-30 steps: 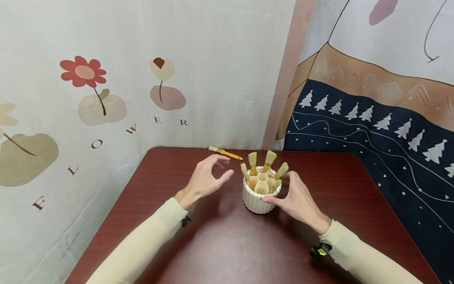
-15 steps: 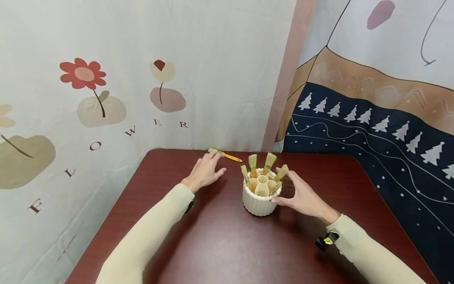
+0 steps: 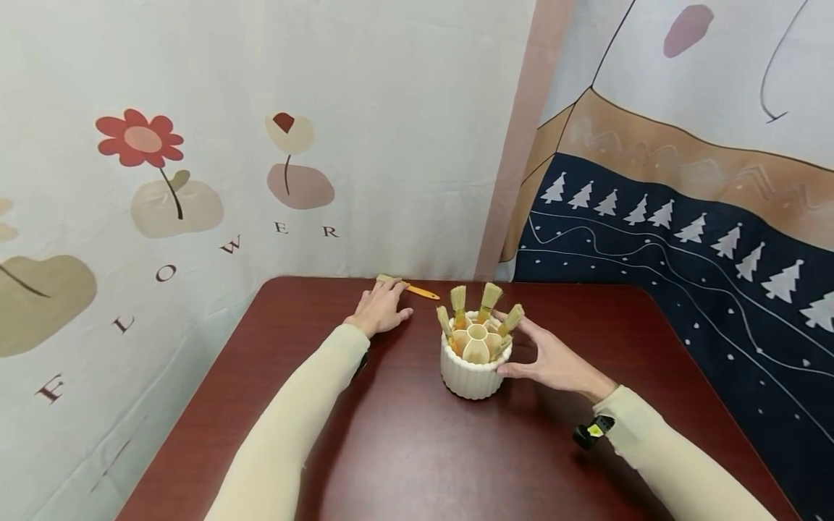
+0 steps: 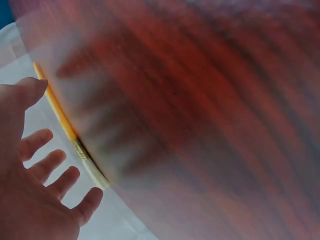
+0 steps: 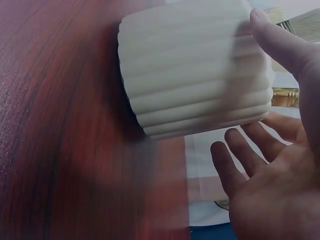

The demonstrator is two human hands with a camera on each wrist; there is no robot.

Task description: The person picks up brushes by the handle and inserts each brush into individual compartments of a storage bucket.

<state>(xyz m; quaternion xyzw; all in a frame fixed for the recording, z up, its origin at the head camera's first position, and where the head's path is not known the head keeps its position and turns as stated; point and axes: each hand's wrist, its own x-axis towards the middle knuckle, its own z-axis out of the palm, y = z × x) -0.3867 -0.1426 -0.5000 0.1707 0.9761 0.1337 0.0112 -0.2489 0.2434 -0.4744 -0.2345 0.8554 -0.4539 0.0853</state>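
Note:
A white ribbed pot (image 3: 472, 380) with a flower-shaped divided top stands upright on the table. Several bristle paintbrushes (image 3: 490, 297) stand in its outer compartments, bristles up. My right hand (image 3: 557, 362) holds the pot's right side, thumb at the near rim and fingers round the back. In the right wrist view the thumb (image 5: 275, 37) lies against the ribbed wall (image 5: 195, 65). One loose paintbrush with a yellow handle (image 3: 422, 292) lies by the table's far edge. Over its bristle end reaches my left hand (image 3: 380, 310), fingers spread; the left wrist view shows the brush (image 4: 60, 112) beyond the fingers.
The dark red wooden table (image 3: 417, 449) has its far edge close to a white printed cloth (image 3: 404, 145). A navy cloth with white trees (image 3: 651, 253) hangs along the right side.
My left hand has moved forward from beside the pot to the loose paintbrush, covering part of it. The right hand keeps its place at the pot, its thumb shifted slightly rightward along the rim.

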